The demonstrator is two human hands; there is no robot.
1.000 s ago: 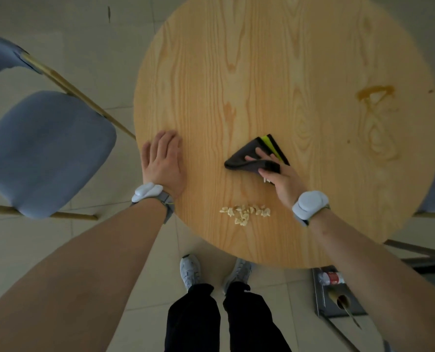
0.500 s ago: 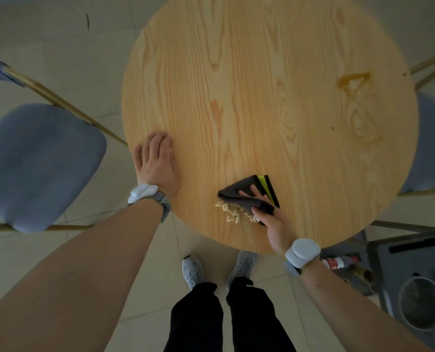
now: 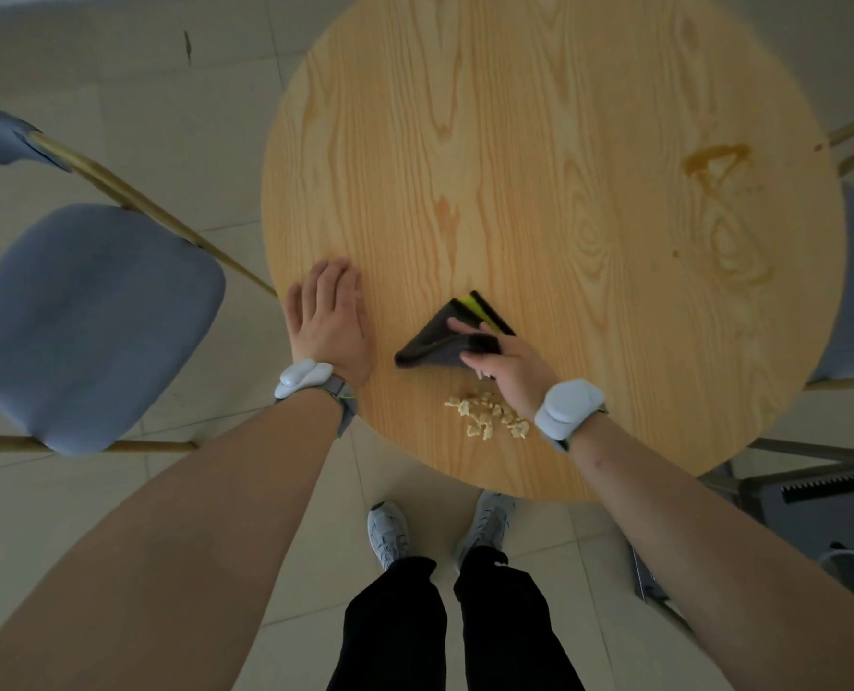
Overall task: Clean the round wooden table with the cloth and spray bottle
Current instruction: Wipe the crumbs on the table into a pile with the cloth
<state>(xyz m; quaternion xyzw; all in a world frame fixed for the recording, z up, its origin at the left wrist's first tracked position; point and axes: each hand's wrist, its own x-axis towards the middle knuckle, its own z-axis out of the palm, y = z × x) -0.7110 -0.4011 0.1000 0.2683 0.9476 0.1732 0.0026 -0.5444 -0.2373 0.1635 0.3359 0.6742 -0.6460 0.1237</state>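
On the round wooden table (image 3: 539, 142): folded dark cloth (image 3: 439, 341) near the front edge, gripped by the right hand (image 3: 507, 369). Left hand (image 3: 330, 321) lay flat and empty at the table's left rim. Crumb pile (image 3: 487, 416) remained by the front edge; brown stain (image 3: 714, 162) remained far right. No spray bottle in view. Cleaning judged largely unfinished.

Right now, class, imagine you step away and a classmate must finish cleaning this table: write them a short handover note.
Left hand: flat on the table near its left edge, holding nothing.
Right hand: gripping the folded dark cloth on the tabletop.
Crumbs: in a small pile near the front edge, just behind the cloth hand.
Brown stain: on the far right side, not yet wiped.
Spray bottle: not in view.
Left to do: clear the crumbs, wipe the stain.
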